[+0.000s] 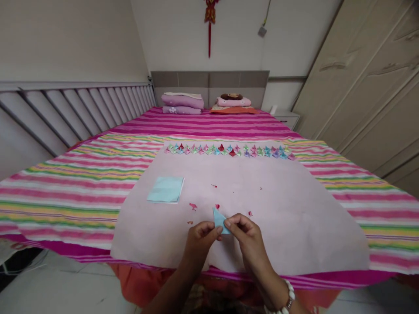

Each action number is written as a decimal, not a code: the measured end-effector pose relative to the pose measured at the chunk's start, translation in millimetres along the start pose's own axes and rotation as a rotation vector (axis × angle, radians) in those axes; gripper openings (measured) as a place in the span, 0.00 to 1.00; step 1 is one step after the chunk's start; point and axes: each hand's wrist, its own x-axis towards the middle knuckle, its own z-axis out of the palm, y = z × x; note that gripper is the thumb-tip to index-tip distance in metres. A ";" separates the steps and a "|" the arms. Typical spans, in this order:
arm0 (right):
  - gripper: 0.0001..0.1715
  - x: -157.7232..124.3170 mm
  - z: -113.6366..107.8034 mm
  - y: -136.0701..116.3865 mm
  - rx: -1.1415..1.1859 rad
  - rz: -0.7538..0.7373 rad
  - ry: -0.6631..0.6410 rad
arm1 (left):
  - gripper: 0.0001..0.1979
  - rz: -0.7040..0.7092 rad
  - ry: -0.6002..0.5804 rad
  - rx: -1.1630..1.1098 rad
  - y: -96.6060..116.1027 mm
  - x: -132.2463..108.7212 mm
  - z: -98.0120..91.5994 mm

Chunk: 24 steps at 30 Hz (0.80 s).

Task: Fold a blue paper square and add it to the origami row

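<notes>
A light blue sheet of paper (220, 220), folded into a small triangle with its point up, is held between my two hands near the front of a large pale sheet (281, 226). My left hand (201, 237) pinches its lower left side with the thumb in front. From the right, my right hand (246, 233) pinches the opposite edge between thumb and fingers. A stack of light blue square papers (166, 189) lies to the left. Along the far edge of the pale sheet stand rows of small folded paper pieces (221, 148) in several colours.
Small red scraps (193, 206) are scattered around my hands. The pale sheet lies on a bed with a striped cover (65, 192). Folded bedding (182, 104) is stacked by the headboard (235, 80). A railing (81, 111) runs along the left, a wardrobe (363, 83) along the right.
</notes>
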 end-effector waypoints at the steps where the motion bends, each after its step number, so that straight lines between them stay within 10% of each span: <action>1: 0.11 -0.2 0.7 -0.8 0.008 0.006 0.010 | 0.12 -0.002 0.012 0.007 0.3 1.1 -0.5; 24: 0.14 -2.1 1.6 -17.2 0.282 0.287 -0.177 | 0.15 -0.047 -0.169 0.013 -5.3 3.5 -14.5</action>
